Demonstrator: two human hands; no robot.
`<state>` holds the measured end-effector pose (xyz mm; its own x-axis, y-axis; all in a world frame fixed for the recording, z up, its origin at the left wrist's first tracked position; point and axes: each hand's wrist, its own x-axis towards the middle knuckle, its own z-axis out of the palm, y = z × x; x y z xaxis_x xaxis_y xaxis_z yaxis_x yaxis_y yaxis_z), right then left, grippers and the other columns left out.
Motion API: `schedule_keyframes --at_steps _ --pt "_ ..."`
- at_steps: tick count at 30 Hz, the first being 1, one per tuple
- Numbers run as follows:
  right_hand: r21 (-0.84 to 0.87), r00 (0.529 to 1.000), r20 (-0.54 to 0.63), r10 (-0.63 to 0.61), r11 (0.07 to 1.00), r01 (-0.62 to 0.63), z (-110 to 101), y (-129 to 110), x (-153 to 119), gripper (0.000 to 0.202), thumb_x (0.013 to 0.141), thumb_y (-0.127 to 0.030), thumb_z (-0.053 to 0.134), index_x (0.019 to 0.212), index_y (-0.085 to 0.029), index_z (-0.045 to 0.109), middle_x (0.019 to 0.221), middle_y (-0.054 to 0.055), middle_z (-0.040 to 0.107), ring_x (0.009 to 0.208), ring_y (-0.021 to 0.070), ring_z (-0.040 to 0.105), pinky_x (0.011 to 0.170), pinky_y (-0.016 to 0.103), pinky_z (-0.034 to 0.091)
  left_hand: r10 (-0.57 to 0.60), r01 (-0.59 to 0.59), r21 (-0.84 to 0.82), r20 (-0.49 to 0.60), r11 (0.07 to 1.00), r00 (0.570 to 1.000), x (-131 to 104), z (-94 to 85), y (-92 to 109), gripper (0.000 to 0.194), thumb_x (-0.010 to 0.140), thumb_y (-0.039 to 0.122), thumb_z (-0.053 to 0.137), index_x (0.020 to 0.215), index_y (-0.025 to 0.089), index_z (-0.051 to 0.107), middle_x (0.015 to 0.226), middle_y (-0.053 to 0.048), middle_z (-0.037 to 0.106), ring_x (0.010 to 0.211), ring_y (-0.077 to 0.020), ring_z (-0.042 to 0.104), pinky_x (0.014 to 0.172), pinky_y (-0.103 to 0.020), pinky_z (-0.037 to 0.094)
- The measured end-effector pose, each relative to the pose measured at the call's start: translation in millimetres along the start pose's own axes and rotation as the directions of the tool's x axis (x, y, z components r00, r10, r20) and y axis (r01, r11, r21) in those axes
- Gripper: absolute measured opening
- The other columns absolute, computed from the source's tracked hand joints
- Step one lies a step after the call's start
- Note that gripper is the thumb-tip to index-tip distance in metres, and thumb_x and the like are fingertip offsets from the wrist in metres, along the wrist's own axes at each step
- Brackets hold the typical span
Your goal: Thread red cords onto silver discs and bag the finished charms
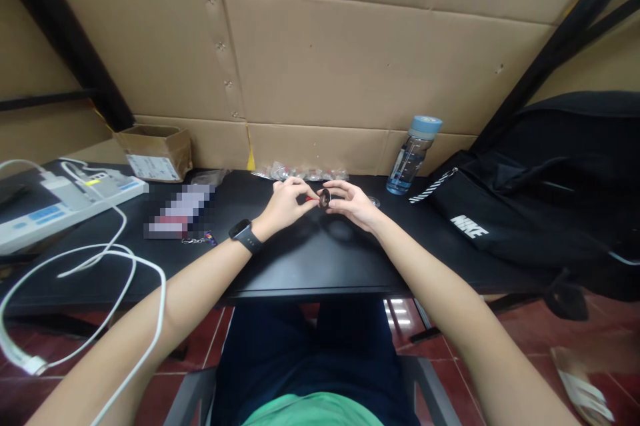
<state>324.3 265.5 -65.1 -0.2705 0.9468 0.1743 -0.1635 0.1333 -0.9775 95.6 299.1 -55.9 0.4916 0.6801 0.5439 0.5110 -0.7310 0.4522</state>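
Over the middle of the black table [295,266], both hands meet at the fingertips. My left hand [287,205], with a dark watch on the wrist, pinches a small red piece [311,199]. Just to its right, a small dark, shiny round piece [325,197] sits between the thumb and fingers of my right hand [354,205]. The two pieces appear to touch, but whether they are joined I cannot tell. Behind the right hand lies a small clear round item [374,201], partly covered. Clear plastic packets of small parts [310,173] lie behind both hands.
A water bottle [412,156] stands at the back right, beside a black bag [505,193]. On the left are a cardboard box [156,149], a blurred flat item [183,209] and a white power strip [75,209]. A white cable [135,259] loops over my left forearm.
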Motion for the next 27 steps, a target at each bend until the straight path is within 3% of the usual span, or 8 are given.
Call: schedule_keyframes --at_steps 11,16,27 --pt "-0.015 1.0 -0.008 -0.019 1.0 0.019 0.7 5.2 1.8 0.058 0.063 -0.022 0.094 0.117 -0.024 0.072 0.118 0.006 0.076 0.096 0.0201 0.075 0.084 0.034 0.065 -0.022 0.022 -0.007 0.018 1.0 1.0 0.4 2.1 1.1 0.01 0.09 0.035 0.077 0.094 0.028 0.082 0.104 -0.005 0.078 0.114 -0.0283 0.065 0.108 -0.051 0.036" --pt "-0.02 1.0 -0.012 -0.027 0.999 0.026 0.8 6.0 2.5 0.058 0.062 -0.024 0.095 0.116 -0.024 0.072 0.116 0.007 0.076 0.099 0.0218 0.075 0.084 0.035 0.066 -0.062 0.062 0.025 0.001 0.998 0.998 0.9 4.5 0.7 0.01 0.092 0.035 0.076 0.095 0.03 0.084 0.112 -0.005 0.075 0.115 -0.0276 0.064 0.108 -0.05 0.032" --pt "-0.021 0.997 -0.009 -0.08 0.997 0.08 2.8 9.7 4.2 0.06 0.062 -0.024 0.097 0.116 -0.024 0.073 0.114 0.006 0.076 0.108 0.0229 0.072 0.094 0.039 0.063 0.022 -0.022 0.063 -0.013 0.998 1.0 -1.1 7.5 5.3 0.014 0.099 0.036 0.069 0.094 0.03 0.081 0.111 -0.001 0.081 0.117 -0.0271 0.059 0.103 -0.05 0.027"
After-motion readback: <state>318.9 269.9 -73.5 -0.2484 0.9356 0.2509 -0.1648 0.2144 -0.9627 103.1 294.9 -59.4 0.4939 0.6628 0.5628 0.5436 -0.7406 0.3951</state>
